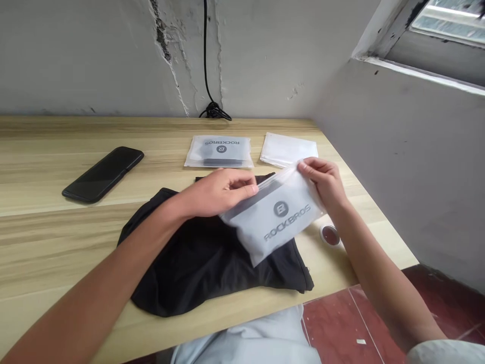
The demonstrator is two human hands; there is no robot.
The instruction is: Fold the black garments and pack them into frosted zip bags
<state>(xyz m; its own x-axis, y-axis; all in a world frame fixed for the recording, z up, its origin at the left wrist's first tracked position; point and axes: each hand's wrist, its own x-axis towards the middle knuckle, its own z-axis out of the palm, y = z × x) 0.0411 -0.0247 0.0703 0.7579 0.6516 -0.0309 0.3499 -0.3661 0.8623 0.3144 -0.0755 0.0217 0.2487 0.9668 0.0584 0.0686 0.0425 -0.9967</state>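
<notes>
Pale trouser legs (pixel 246 336) are seen just below the near edge of the table (pixel 49 167), and a frosted ROCKBROS bag (pixel 278 225) is held up between both hands above the table's right half. Its upper edge is pinched by the left hand (pixel 217 192), with the fingers kept close together and the thumb hidden from view, while its far corner is gripped between the fingers and thumb of the right hand (pixel 324 182). The bag looks flat, and nothing can be made out inside it. Part of it overlaps a folded black garment (pixel 197 268), which is laid outside the bag near the table's centre. Toward the far edge, a filled, closed ROCKBROS bag (pixel 219 151) is placed with dark contents showing through, and a stack of flat white bags (pixel 288 150) is placed just to its right. A black smartphone (pixel 102 174) is left face up toward the left, and a small round white-rimmed object (pixel 330 235) is seen just below the right hand. Red floor tiles (pixel 341 328) are visible beyond the table's right corner.
</notes>
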